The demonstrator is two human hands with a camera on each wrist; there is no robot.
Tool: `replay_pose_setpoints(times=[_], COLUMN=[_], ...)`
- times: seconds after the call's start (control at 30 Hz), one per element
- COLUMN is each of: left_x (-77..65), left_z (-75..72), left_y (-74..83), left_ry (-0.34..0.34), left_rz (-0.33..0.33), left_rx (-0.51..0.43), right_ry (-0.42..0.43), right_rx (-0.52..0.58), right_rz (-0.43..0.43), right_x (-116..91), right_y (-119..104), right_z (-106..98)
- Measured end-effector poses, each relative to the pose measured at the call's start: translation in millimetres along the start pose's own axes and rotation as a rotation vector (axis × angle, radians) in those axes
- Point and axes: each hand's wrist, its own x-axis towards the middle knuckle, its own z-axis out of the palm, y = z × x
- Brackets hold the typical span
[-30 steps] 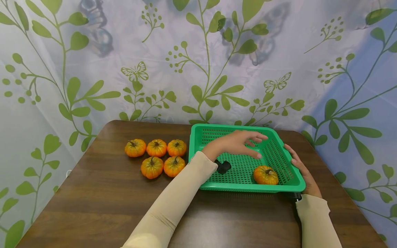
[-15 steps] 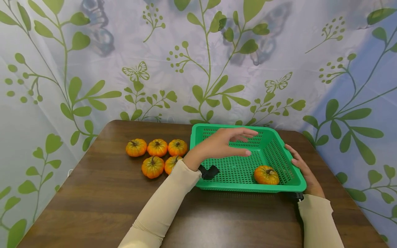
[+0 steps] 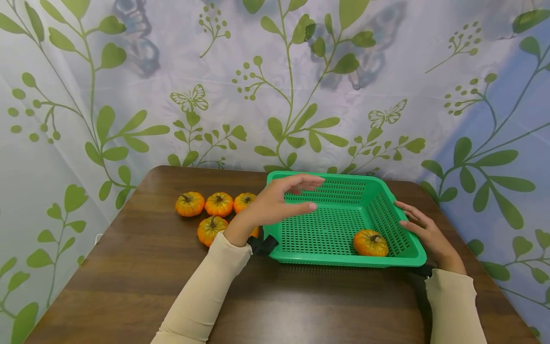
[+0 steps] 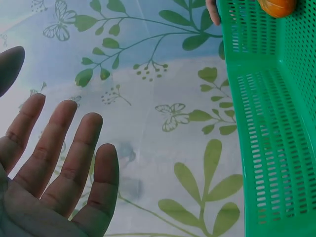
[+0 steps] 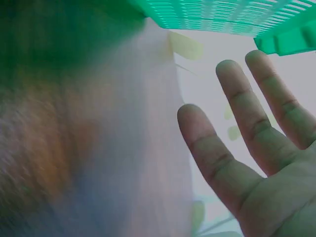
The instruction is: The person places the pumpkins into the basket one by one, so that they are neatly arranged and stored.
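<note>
A green plastic basket (image 3: 343,261) with slotted walls stands on the table, one small orange pumpkin (image 3: 371,242) in its near right corner. Over the basket's left end is my left hand (image 3: 275,203), holding nothing, its fingers extended and thumb apart. The left wrist view shows the left fingers (image 4: 74,163) spread beside the basket wall. At the basket's right rim is my right hand (image 3: 431,239), fingers straight along the outside. In the right wrist view the right fingers (image 5: 247,113) are extended below the basket (image 5: 212,15).
Left of the basket sit several small pumpkins (image 3: 219,205) in two rows on the brown wooden table (image 3: 129,277); my left forearm partly covers some. A leaf-patterned curtain (image 3: 240,86) hangs right behind the table. Black straps (image 3: 263,244) show at my wrists.
My left hand has moved left across the basket, away from the pumpkin inside, toward the pumpkins on the table. My right hand has shifted slightly outward at the right rim. The basket stays put.
</note>
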Motion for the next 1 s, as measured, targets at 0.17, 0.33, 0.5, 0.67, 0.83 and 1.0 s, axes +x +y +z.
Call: replay_pose_setpoints(times=[0.17, 0.33, 0.5, 0.67, 0.83, 1.0], left_x=[-13.0, -26.1, -38.0, -50.4, -61.9, -70.6], left_z=[-11.5, -24.0, -37.7, -51.9, -63.0, -72.1], left_y=[-1.7, -2.7, -5.9, -9.7, -14.5, -20.2], left_ry=[0.040, 0.054, 0.082, 0.132, 0.186, 0.253], left_rz=[0.002, -0.021, -0.050, -0.075, -0.096, -0.093], left_rx=[0.001, 0.001, -0.015, -0.023, -0.054, -0.076], right_ry=[0.002, -0.031, -0.047, -0.047, -0.050, -0.050], right_rx=[-0.079, -0.081, -0.070, -0.076, -0.087, -0.103], right_rz=[-0.030, -0.064, -0.079, -0.068, -0.049, -0.032], right_x=[3, 6, 9, 9, 8, 7], right_y=[-7, -14, -18, -19, -18, -18], right_z=[1, 5, 7, 8, 8, 7])
